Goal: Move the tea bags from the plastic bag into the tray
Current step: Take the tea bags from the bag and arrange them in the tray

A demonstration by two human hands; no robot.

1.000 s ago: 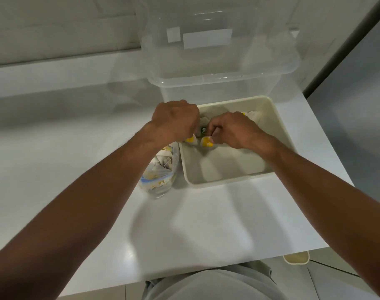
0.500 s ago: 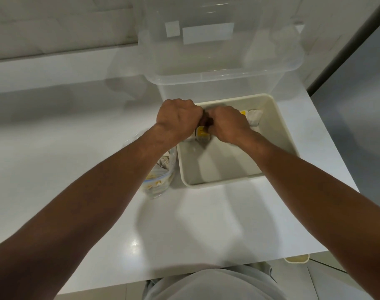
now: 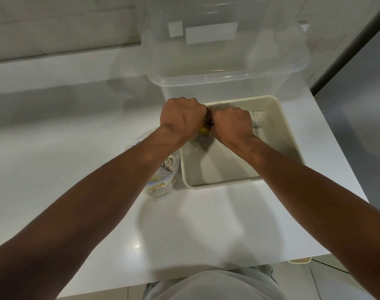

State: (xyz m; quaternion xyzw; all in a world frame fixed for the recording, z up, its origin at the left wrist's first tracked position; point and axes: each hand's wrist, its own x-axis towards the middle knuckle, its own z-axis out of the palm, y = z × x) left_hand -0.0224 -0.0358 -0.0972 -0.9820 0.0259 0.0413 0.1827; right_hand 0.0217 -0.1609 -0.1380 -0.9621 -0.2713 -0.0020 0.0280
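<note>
Over the far-left corner of the tray (image 3: 277, 135), seen from the head camera, both hands meet knuckle to knuckle. The left hand (image 3: 181, 120) is curled into a fist, its back turned up, and the right hand (image 3: 233, 124) is curled the same way just beside it, the two touching at the fingers. Between and just under them a yellow-tagged tea bag (image 3: 203, 132) peeks out; each grip is clenched around it, though the fingers themselves are hidden, so I cannot tell exactly how it is pinched. Just right of the right hand, against the tray's far wall, lies a pale tea bag (image 3: 258, 118), partly hidden by the knuckles. Nearer than the hands, the tray floor is bare.

Below the left wrist, just left of the tray and touching its side, the bag (image 3: 161, 180) lies on the counter (image 3: 55, 137), clear plastic with more pale and yellow packets showing through. Beyond both hands stands a clear bin (image 3: 223, 68), close against the tray's far rim. Both forearms reach in from the near edge of the counter.
</note>
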